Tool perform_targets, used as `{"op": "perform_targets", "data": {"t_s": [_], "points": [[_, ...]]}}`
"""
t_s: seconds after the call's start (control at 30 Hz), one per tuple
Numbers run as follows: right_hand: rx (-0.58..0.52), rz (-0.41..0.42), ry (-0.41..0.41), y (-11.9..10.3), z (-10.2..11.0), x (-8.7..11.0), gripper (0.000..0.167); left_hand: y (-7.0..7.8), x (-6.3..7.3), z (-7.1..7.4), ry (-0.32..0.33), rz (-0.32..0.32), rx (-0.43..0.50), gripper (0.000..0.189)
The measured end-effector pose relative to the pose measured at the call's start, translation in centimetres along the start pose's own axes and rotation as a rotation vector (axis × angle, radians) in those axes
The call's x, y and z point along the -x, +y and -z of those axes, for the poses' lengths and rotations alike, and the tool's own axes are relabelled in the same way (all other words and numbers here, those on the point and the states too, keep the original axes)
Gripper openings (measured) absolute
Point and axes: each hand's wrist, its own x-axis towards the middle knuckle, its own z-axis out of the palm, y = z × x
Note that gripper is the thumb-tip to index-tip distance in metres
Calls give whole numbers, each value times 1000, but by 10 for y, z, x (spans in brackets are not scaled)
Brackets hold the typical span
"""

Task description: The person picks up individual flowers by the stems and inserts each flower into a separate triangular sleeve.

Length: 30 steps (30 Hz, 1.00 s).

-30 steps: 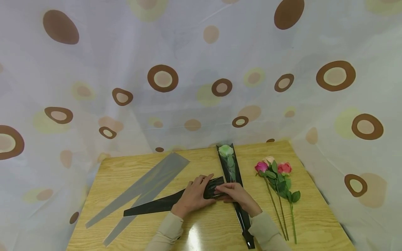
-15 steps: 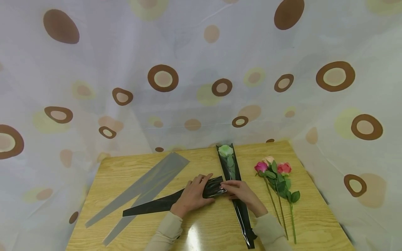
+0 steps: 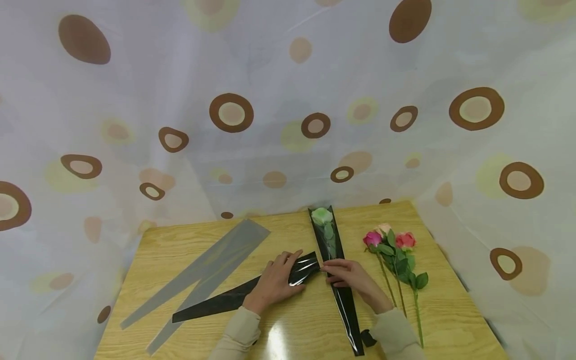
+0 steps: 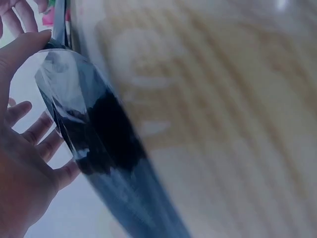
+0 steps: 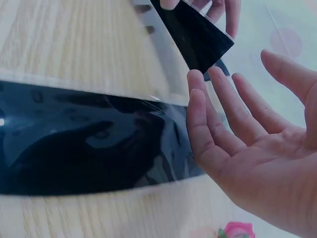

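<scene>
While your left hand [image 3: 274,282] grips the black sleeve [image 3: 234,297], fingers spread on the far edge and thumb on the near one, your right hand [image 3: 353,280] is right up at the wide mouth. Those right fingers look loosely bent and a bit apart, holding nothing I can see. Honestly can't tell if the tips actually touch the mouth's corner or sit just beside it.

Your sleeve lies mid-table, mouth toward 2 o'clock, narrow tip toward 8, with that tip overlapping the grey sleeves [image 3: 234,250] slanting through 9 o'clock on the wooden table [image 3: 306,320]. Just past the mouth you've got the second black sleeve [image 3: 346,310], running from about 12:30 down to 5, a pale green flower [image 3: 321,216] showing at its top end. Your right hand is over its middle.

Off at 2:30 from table centre are your loose ones: a purple-pink flower [image 3: 372,238], a peach flower [image 3: 383,230] and a coral flower [image 3: 406,241]. Little black scrap [image 3: 368,338] at 4, beside your sleeve cuff. Spotted sheet [image 3: 261,65] hangs behind at 12.
</scene>
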Motion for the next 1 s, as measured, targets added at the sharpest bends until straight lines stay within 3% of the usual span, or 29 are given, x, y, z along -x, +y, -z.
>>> {"op": "perform_targets", "data": {"t_s": [0.37, 0.63, 0.77, 1.0], "points": [[70, 27, 76, 0, -19, -15, 48, -5, 2, -9, -19, 7, 5, 91], [-3, -95, 72, 0, -27, -28, 64, 1, 1, -4, 12, -3, 31, 90], [-47, -118, 61, 4, -28, -30, 55, 3, 2, -2, 14, -11, 40, 92], [-15, -111, 106, 7, -26, -31, 34, 1, 4, -1, -10, -9, 112, 98]]}}
